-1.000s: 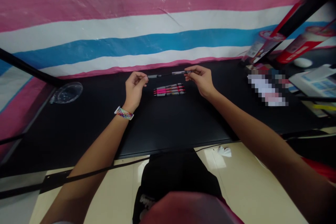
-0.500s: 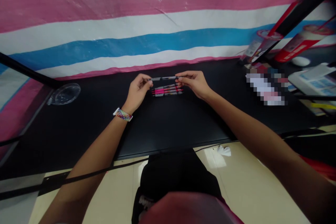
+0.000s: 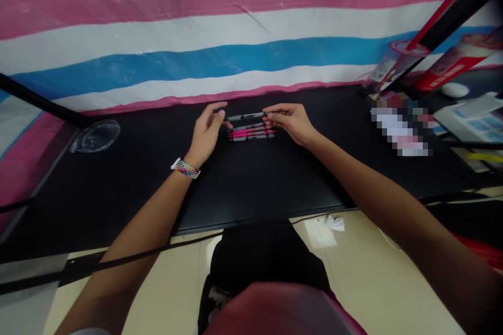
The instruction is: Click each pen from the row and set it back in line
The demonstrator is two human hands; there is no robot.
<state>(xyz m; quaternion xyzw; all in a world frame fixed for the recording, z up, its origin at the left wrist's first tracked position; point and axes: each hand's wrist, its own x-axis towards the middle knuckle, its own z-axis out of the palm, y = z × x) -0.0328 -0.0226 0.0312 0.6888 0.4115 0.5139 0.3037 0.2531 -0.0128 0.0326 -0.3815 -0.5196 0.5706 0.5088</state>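
A slim grey-and-black pen (image 3: 247,116) lies level between my hands, slightly beyond the other pens. My right hand (image 3: 290,121) pinches its right end between thumb and fingertips. Around the left end, my left hand (image 3: 207,128) has its index finger lifted and its thumb apart from the finger below. Whether the left thumb still touches the pen is hard to see. Just nearer to me, several pens (image 3: 251,132) with grey and bright pink barrels rest side by side in a row on the black table (image 3: 251,183). Right fingertips partly cover their right ends.
A clear plastic lid (image 3: 97,136) lies at the left. At the right stand a clear cup (image 3: 393,65) with a red straw and a red-and-white cup (image 3: 450,65), near a white mouse (image 3: 455,90). A striped sheet (image 3: 220,57) hangs behind the table.
My left index finger has lifted and the left thumb has shifted, loosening the earlier pinch on the pen's left end. My right hand keeps its pinch. The view has shifted slightly.
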